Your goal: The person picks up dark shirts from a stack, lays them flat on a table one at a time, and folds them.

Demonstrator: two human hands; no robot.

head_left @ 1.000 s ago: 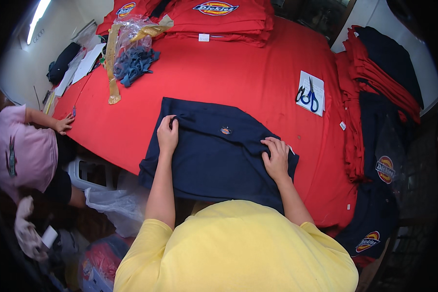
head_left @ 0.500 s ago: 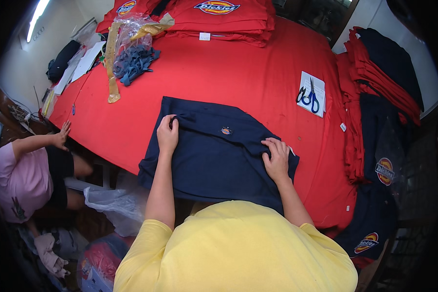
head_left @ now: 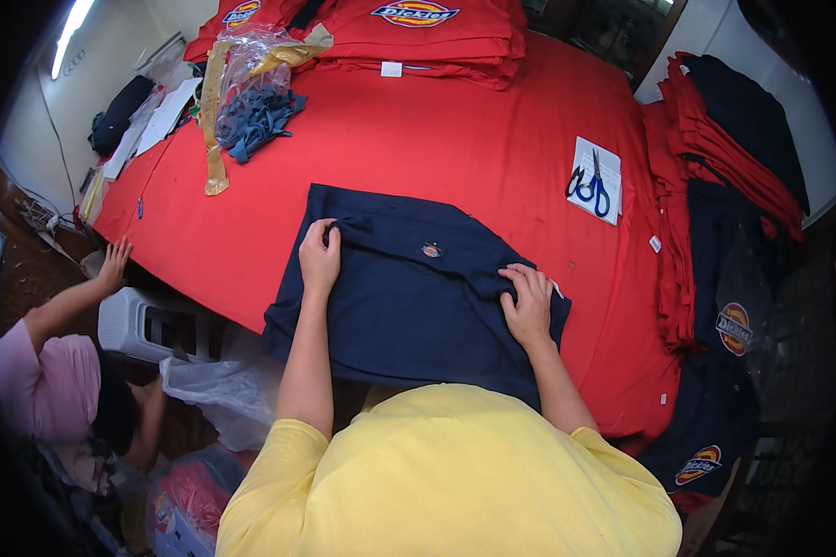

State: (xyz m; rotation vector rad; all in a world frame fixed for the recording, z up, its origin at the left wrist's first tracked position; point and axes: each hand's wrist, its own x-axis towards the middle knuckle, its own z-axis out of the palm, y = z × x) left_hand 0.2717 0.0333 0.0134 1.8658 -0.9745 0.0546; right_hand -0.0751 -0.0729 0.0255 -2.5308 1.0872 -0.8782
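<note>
A navy garment with a small emblem patch lies on the red-covered table in front of me, a raised fold running across it near the patch. At the fold's left end, my left hand pinches the cloth between thumb and fingers. My right hand is at the right side of the garment, its fingers curled over the cloth with the thumb below. A bit of white shows beside those fingertips.
Red garments are stacked at the back. Blue-handled scissors lie on white paper, right. Grey-blue scraps and plastic sit at the back left. More garments line the right edge. Another person bends near a white stool, left.
The other person at the left has bent lower, a hand still at the table's edge, and the white stool now shows more. My hands and the navy garment have not visibly moved.
</note>
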